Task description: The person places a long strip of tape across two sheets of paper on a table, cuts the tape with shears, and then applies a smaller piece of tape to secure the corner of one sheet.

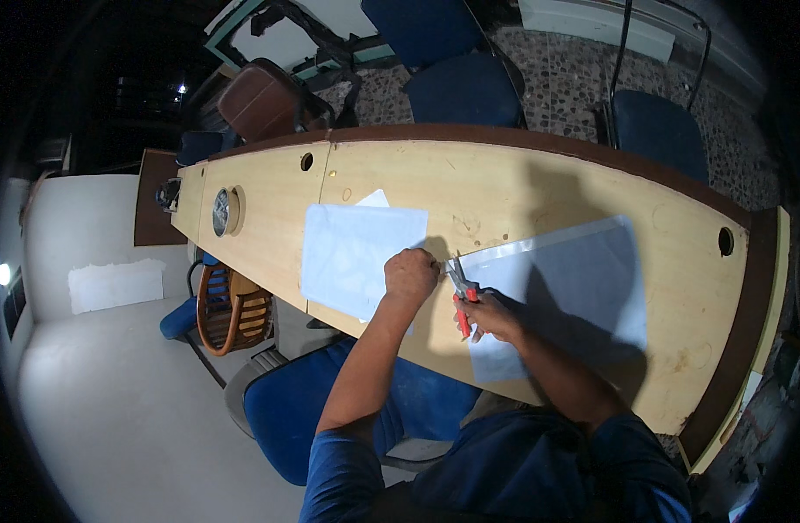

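Observation:
My right hand (pixel 494 318) grips red-handled shears (pixel 464 287), their grey blades pointing up and away from me. Those blades lie across the left end of a pale translucent strip (pixel 537 242), which runs along the far edge of a whitish plastic sheet (pixel 570 281). My left hand (pixel 411 271) is closed just left of the blades, pinching the strip's end; the fingertips are partly hidden. Under and beside that hand rests a stack of white sheets (pixel 360 252), with a corner of another poking out at the far side. Shadows from my arm and head darken the right sheet.
The long wooden table (pixel 687 307) has a dark brown raised edge (pixel 537 135) and round cable holes. A roll of tape (pixel 223 212) stands toward its left end. Blue chairs (pixel 465 88) and a brown chair (pixel 262 101) stand beyond; another blue chair (pixel 295 418) is close at my left.

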Demonstrator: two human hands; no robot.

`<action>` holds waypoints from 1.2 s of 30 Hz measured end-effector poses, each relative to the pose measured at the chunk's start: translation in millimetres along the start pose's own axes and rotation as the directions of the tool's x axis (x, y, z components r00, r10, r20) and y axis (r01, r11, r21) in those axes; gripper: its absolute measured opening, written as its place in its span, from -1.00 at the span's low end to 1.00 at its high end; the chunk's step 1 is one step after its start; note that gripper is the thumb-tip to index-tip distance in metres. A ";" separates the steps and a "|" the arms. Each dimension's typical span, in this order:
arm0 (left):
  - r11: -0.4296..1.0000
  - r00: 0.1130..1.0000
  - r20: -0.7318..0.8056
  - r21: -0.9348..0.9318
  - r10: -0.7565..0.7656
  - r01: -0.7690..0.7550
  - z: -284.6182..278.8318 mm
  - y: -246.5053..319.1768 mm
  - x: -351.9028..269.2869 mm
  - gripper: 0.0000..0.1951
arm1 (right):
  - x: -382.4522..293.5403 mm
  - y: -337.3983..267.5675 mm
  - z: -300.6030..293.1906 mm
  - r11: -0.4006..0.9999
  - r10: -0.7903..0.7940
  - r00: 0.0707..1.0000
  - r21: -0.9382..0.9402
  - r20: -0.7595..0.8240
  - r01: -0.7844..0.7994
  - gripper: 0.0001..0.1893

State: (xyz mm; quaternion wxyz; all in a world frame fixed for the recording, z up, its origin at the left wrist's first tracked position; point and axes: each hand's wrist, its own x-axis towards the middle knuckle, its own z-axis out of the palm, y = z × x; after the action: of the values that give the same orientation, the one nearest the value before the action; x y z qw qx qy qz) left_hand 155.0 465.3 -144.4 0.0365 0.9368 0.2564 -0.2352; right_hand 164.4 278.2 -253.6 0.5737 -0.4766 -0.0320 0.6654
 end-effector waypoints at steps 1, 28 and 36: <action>1.000 1.000 -0.002 -0.008 0.004 -0.004 -0.7 -0.6 -0.7 -0.73 | -2.9 -2.4 -0.4 0.998 -0.007 1.000 0.060 0.003 0.007 -0.58; 0.887 0.900 0.356 -0.457 0.250 -0.066 85.6 -87.5 34.0 -0.59 | 2.3 3.2 -1.4 0.972 0.106 0.970 0.181 0.217 -0.147 -0.50; 0.754 0.889 0.457 -0.587 0.010 0.293 30.7 -53.8 10.7 -0.56 | 4.1 1.7 -3.3 0.985 0.092 0.977 0.123 0.191 -0.117 -0.44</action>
State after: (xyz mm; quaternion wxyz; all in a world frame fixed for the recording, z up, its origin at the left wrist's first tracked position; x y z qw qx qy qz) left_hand 123.3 511.0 -173.7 0.3919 0.7677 0.3784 -0.3374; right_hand 165.9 279.1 -258.8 0.5630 -0.3745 -0.0152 0.7366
